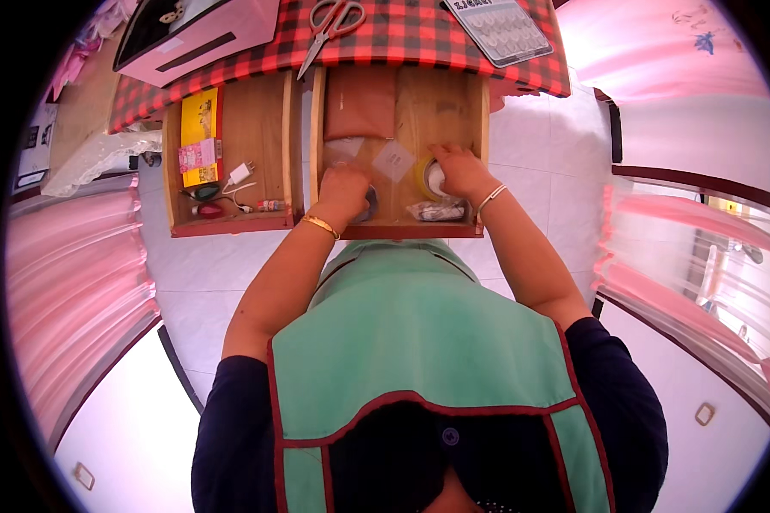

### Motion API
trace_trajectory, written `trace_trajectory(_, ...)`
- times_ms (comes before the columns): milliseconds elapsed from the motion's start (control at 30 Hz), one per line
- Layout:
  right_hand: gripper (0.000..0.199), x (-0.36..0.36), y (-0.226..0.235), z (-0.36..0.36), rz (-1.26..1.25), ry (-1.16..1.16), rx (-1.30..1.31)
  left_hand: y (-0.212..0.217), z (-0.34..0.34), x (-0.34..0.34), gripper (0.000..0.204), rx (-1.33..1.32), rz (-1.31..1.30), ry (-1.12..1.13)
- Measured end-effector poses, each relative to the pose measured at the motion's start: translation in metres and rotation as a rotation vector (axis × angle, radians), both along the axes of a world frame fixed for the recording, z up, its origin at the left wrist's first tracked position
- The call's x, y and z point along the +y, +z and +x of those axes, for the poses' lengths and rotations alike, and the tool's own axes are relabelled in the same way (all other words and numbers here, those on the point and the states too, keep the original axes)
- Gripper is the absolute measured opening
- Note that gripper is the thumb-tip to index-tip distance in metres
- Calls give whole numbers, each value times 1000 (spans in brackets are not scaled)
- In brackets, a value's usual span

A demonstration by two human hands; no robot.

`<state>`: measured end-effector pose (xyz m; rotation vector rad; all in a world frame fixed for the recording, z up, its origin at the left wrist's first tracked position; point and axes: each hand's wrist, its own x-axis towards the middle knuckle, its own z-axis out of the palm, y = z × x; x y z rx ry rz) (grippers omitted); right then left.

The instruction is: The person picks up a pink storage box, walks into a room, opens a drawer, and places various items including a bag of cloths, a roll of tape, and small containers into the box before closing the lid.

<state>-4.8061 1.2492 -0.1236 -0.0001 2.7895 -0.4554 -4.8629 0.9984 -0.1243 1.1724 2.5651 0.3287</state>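
Note:
Both my hands reach into the right-hand open wooden drawer point(411, 232). Toward its right wall, my right hand point(464, 173) has its fingers closed at the rim of a yellowish roll of tape point(422, 179). My left hand point(344, 193) is closed at the left front of the drawer, its fingertips pointing down and mostly hidden. Beside it shows a dark greyish rounded thing point(369, 205), whose kind I cannot make out. Between the hands lies a translucent white square point(393, 161). A clear plastic packet point(436, 210) sits by the front, and a reddish-brown pouch point(359, 107) at the back.
The left drawer point(231, 226), also pulled out, holds a yellow box point(200, 115), a white charger point(239, 174) and cables. Above, on the red-and-black checked cloth point(402, 34), are grey scissors point(327, 30), a pink box point(201, 56) and a clear-covered pack point(500, 32).

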Motion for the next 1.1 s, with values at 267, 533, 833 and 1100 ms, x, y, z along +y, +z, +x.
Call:
trace_trajectory(267, 57, 5, 1, -26, -247, 17, -263, 26, -11, -24, 25, -180, -35, 151)
trace_trajectory(533, 44, -21, 2, -41, -356, 154, -88, 23, -6, -9, 18, -40, -175, 69)
trace_trajectory(833, 41, -23, -14, -24, -421, 24, -19, 6, -41, 1, 22, 61, -99, 234)
trace_trajectory(1100, 36, -42, -14, -10, -502, -116, -29, -13, -54, 19, 20, 55, 99, 292)
